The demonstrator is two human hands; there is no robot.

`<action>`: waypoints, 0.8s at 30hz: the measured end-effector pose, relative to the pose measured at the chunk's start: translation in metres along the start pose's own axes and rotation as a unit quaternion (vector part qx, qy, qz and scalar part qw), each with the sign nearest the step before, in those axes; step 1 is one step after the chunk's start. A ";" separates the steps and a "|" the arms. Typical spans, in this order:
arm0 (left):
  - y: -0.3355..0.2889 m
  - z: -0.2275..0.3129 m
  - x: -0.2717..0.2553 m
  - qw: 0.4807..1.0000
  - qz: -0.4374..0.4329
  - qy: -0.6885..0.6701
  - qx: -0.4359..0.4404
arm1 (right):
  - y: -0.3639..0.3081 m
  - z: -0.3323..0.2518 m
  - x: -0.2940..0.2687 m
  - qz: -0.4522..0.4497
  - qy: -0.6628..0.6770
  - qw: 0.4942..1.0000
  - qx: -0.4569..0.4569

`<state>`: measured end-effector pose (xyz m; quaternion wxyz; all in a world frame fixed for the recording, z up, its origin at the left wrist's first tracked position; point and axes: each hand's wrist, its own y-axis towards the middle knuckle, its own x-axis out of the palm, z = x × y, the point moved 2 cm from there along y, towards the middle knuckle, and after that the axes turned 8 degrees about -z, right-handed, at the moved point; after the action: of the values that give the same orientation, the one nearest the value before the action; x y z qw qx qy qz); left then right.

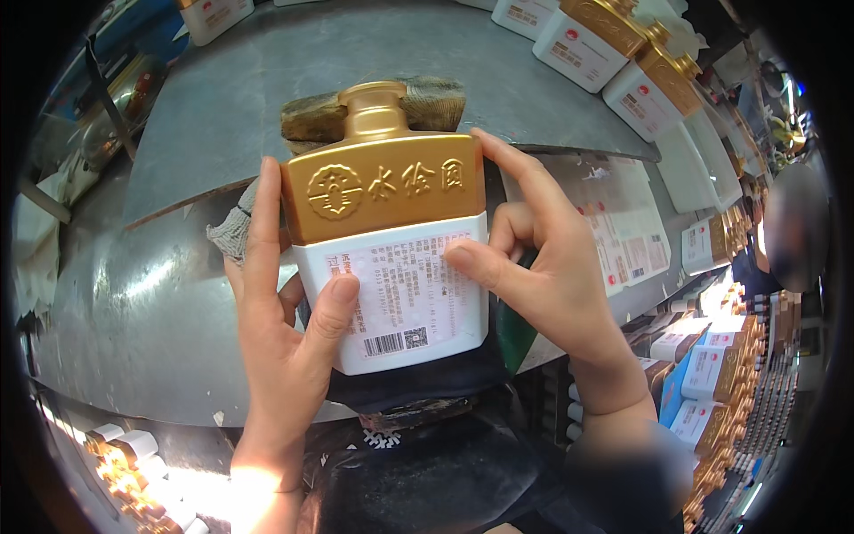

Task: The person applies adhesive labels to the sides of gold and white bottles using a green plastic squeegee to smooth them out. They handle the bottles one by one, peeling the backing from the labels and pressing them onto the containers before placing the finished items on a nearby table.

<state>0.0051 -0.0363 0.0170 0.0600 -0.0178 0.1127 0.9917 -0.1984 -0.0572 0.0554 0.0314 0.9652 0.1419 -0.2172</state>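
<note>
Between my hands is a flat-shouldered bottle (pixel 391 307), white below and gold above, with raised marks on its gold shoulder and a printed label on its white face. My left hand (pixel 289 329) grips its left side, thumb on the label's lower left. On the other side, my right hand (pixel 543 258) holds the edge, with its thumb pressed on the label's right part and its forefinger along the gold shoulder. The bottle's neck (pixel 372 107) points away from me, in front of a wooden block (pixel 436 102). What the bottle's back touches is hidden.
A grey metal table (pixel 222 98) spreads around. Similar bottles (pixel 592 49) stand at its far right; more fill the racks at right (pixel 712 374). A label sheet (pixel 623 222) lies right of my right hand. A grey knitted cloth (pixel 233 230) is beside my left fingers. A person (pixel 792 222) is at right.
</note>
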 end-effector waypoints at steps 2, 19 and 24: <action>0.000 -0.002 -0.003 1.000 0.006 0.003 -0.007 | 0.000 -0.002 -0.001 -0.001 -0.001 1.000 0.008; -0.024 -0.001 0.001 0.998 -0.023 -0.045 -0.041 | -0.021 0.000 0.002 -0.029 -0.137 0.990 -0.003; -0.025 0.000 0.000 0.997 -0.036 -0.047 -0.042 | -0.022 -0.001 0.005 -0.017 -0.186 0.982 -0.016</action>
<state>0.0078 -0.0121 0.0117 0.1002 0.0219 0.0671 0.9925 -0.2006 -0.0349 0.0539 0.0689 0.9049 0.1534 -0.3911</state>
